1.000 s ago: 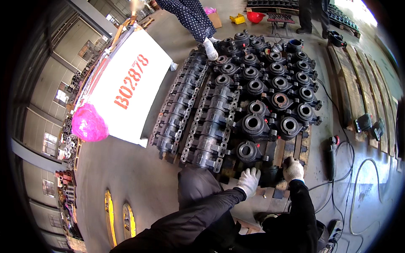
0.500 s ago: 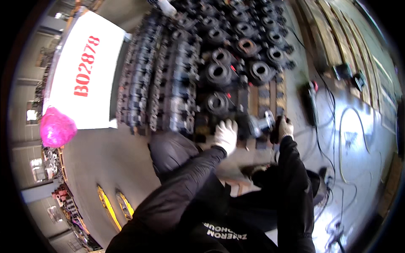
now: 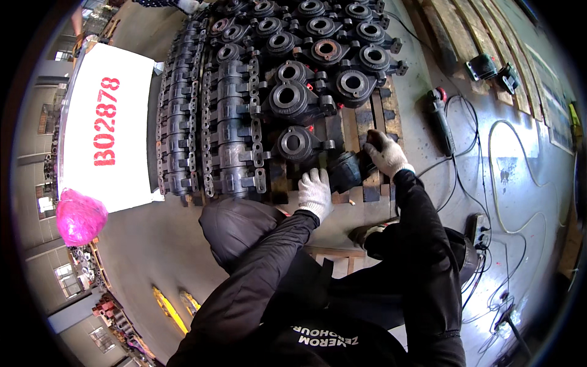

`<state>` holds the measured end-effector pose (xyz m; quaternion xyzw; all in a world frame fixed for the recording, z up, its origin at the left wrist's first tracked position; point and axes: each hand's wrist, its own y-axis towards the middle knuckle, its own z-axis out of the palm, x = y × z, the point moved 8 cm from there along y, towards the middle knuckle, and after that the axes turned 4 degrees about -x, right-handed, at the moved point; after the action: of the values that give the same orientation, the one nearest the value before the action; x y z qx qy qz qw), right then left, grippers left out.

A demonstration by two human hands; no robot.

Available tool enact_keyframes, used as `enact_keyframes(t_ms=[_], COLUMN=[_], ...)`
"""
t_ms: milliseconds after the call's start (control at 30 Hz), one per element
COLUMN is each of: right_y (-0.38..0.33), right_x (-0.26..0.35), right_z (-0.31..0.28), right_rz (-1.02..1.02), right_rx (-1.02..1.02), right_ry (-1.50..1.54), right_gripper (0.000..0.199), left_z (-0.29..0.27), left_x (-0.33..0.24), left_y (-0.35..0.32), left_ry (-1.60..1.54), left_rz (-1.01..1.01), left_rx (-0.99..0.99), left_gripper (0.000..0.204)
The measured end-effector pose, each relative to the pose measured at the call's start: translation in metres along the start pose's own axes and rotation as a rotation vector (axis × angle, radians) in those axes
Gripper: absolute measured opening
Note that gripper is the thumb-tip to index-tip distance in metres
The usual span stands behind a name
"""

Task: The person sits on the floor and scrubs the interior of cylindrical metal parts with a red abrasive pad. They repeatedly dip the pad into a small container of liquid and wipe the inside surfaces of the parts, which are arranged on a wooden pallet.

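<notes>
A black cast-metal housing lies tilted at the near edge of the wooden pallet, its dark side up. My right hand, in a whitish glove with darkened fingertips, is closed on a dark part of its far right end. My left hand, also gloved, rests against the left side of the housing with fingers stretched out. Just beyond my left hand is another ring-shaped black housing with a round bore. Several similar housings, some with red marks, stand in rows behind it.
Columns of black linked castings fill the left side, beside a white box with pink wrapping. An angle grinder, loose cables and a power strip lie right. Another person's gloved hand shows at the top left.
The housing has turned over: its bright machined face showed before, and its dark side shows now. My right hand has moved farther away and left with it. My view has shifted slightly.
</notes>
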<state>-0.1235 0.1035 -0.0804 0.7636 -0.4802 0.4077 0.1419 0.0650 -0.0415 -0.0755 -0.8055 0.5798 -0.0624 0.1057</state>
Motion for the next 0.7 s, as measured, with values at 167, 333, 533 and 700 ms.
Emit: enact_keyframes(t_ms=[167,333,533,700], right_y=[0.019,0.02,0.015,-0.005], right_x=[0.02,0.014,-0.03,-0.137], right_z=[0.013,0.027,0.006,0.048], right_rz=[0.069,0.125,0.54,0.486], right_rx=[0.142,-0.099,-0.242,-0.386], right_ry=[-0.232,-0.333,-0.016,0.898], right_gripper=[0.041,0.033,0.036,0.029], left_z=[0.009,0.002,-0.003,0.008], left_x=[0.003,0.0,-0.001,0.013], left_y=[-0.002,0.0,0.006,0.002], left_ry=[-0.08,-0.017,0.036,0.084], left_rz=[-0.048,-0.025,0.076,0.054], left_rx=[-0.022,0.017,-0.021,0.002], left_gripper=[0.085,0.084,0.081,0.083])
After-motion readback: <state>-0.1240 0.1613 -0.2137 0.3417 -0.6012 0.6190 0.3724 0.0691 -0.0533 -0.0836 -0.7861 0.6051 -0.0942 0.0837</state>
